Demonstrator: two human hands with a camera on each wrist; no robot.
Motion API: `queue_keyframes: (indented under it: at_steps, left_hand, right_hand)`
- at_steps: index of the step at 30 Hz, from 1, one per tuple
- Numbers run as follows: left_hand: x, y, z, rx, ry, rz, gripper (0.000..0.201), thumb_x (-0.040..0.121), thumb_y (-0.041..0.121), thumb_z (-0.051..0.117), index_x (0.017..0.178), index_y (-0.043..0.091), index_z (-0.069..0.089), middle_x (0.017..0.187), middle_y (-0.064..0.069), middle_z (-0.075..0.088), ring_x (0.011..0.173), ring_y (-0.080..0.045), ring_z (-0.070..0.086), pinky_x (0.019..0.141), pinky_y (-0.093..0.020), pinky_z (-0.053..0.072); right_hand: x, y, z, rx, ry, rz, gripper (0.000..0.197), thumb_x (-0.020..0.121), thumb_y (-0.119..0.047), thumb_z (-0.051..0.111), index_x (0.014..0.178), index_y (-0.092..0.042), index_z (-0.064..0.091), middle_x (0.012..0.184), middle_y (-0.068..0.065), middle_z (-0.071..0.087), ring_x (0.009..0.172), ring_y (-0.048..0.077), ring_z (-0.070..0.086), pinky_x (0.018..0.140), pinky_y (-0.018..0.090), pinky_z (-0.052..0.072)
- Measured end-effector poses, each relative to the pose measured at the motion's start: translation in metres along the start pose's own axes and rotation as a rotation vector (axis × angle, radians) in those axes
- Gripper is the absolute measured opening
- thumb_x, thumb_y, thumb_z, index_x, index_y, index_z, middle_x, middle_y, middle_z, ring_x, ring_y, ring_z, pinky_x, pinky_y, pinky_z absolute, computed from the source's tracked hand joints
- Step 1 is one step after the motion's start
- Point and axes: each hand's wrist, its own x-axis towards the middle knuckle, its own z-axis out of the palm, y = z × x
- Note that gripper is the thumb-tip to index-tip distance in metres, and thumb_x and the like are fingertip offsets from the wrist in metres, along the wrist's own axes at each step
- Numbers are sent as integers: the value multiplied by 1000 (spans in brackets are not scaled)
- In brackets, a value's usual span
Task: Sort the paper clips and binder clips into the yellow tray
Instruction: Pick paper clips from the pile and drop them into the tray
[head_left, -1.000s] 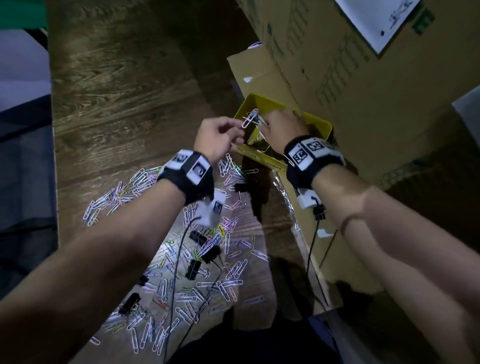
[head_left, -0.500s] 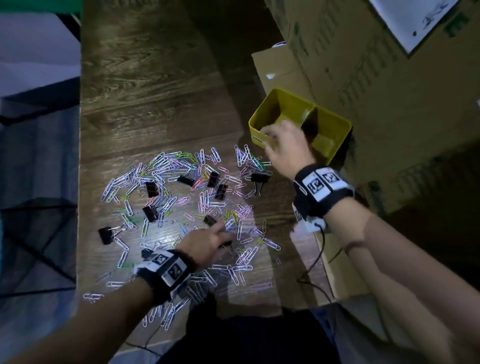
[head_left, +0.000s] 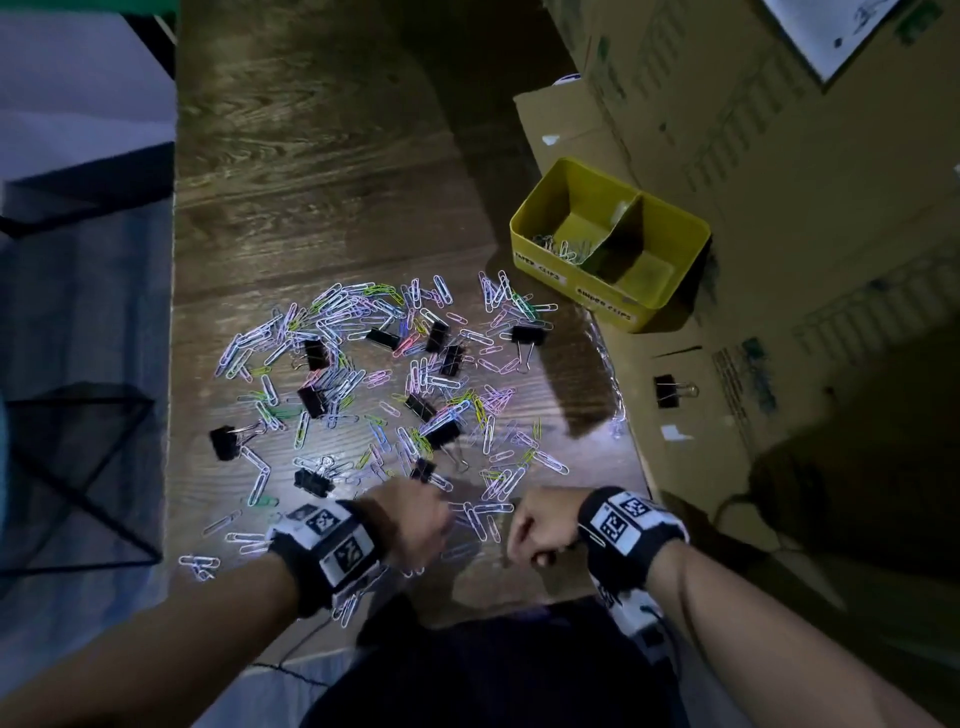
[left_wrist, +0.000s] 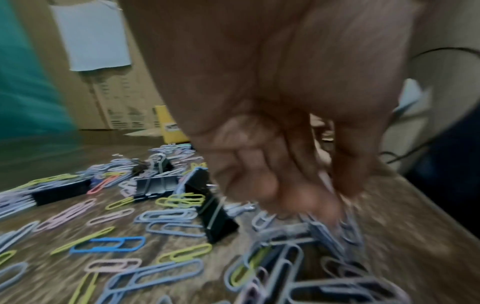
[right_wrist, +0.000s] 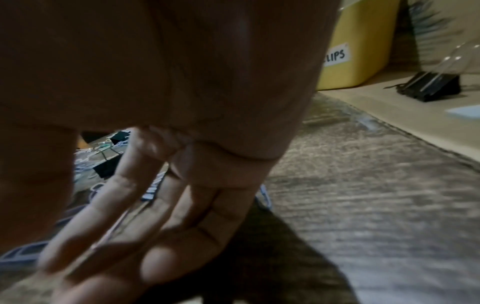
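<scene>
Many coloured paper clips (head_left: 363, 364) and several black binder clips (head_left: 313, 400) lie scattered on the wooden table (head_left: 311, 182). The yellow tray (head_left: 566, 280) stands at the far right with two compartments; its left one holds several paper clips (head_left: 569, 248). My left hand (head_left: 421, 519) is at the near edge of the pile. In the left wrist view its curled fingers (left_wrist: 311, 205) pinch a bunch of paper clips (left_wrist: 335, 232) beside a binder clip (left_wrist: 215, 214). My right hand (head_left: 535, 530) hovers just right of it, its fingers (right_wrist: 109, 236) extended and holding nothing.
Large cardboard boxes (head_left: 779, 182) rise behind and right of the tray. One binder clip (head_left: 667, 391) lies on flat cardboard (head_left: 701, 467) at the right, also seen in the right wrist view (right_wrist: 431, 86). The table's left edge drops to a black wire frame (head_left: 78, 467).
My right hand has come back from the tray to the near side of the pile. My left hand moved nearer the front edge and closed its fingers on paper clips.
</scene>
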Motion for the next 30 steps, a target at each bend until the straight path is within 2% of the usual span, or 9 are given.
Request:
queue_keyframes:
  at_steps: [3, 5, 7, 11, 14, 16, 20, 25, 30]
  left_hand:
    - [-2, 19, 9, 97, -219, -29, 24, 82, 20, 52, 96, 6, 65, 100, -14, 67, 93, -33, 65, 79, -40, 53]
    - [4, 24, 12, 93, -198, -17, 26, 87, 20, 49, 102, 5, 63, 106, -15, 65, 99, -33, 63, 83, -41, 50]
    - [17, 26, 10, 27, -101, 11, 29, 91, 23, 43, 107, 7, 60, 111, -16, 62, 100, -33, 60, 83, -39, 49]
    - [44, 27, -1, -100, 67, 25, 27, 93, 28, 40, 101, 10, 58, 105, -9, 58, 94, -30, 60, 76, -41, 51]
    - [52, 26, -12, -182, 267, -16, 28, 90, 32, 47, 110, 13, 52, 111, -6, 50, 98, -28, 56, 76, -45, 50]
    - [56, 25, -13, -199, 283, -49, 55, 82, 38, 62, 127, 19, 36, 123, -7, 38, 106, -26, 50, 79, -47, 52]
    - [61, 28, -13, -112, 177, -83, 93, 72, 34, 75, 140, 29, 12, 146, -6, 14, 122, -35, 36, 85, -54, 50]
    - [74, 20, -8, -125, 138, -100, 57, 82, 20, 65, 132, 19, 37, 133, -10, 32, 120, -38, 36, 89, -58, 45]
    - [74, 10, -3, 5, 233, 27, 23, 86, 23, 59, 106, 13, 57, 114, -7, 52, 105, -29, 49, 85, -45, 49]
  right_hand:
    - [-2, 0, 0, 55, 143, -83, 13, 84, -10, 63, 93, -6, 72, 50, -16, 63, 45, -8, 54, 63, 17, 47]
    - [-8, 0, -3, 30, 302, -146, 11, 83, -11, 64, 89, -10, 74, 74, -7, 72, 57, -9, 54, 65, 11, 46]
    - [-15, 5, -8, -29, 521, -152, 14, 82, -20, 68, 95, -16, 71, 97, 1, 71, 72, -2, 57, 75, 19, 48]
    - [-21, 16, -8, -221, 797, 34, 95, 63, -61, 74, 140, -25, 33, 133, 5, 38, 122, 22, 39, 102, 41, 38]
    - [-22, 11, 7, -287, 759, 185, 133, 49, -71, 75, 149, -21, 3, 135, 10, 26, 126, 26, 29, 103, 44, 34]
    - [-17, 6, 20, -326, 742, 226, 140, 47, -71, 76, 149, -17, -3, 135, 11, 24, 125, 27, 28, 101, 44, 34]
    - [-4, 1, 33, -346, 799, 189, 132, 54, -58, 81, 148, -8, 3, 132, 12, 29, 121, 27, 31, 101, 39, 39]
    - [2, 3, 27, -270, 792, 53, 89, 75, -31, 75, 145, -12, 23, 131, 11, 36, 122, 29, 41, 101, 36, 40]
    - [3, 1, 19, -234, 795, -35, 53, 83, -17, 64, 132, -8, 46, 126, 13, 51, 115, 31, 51, 97, 34, 42]
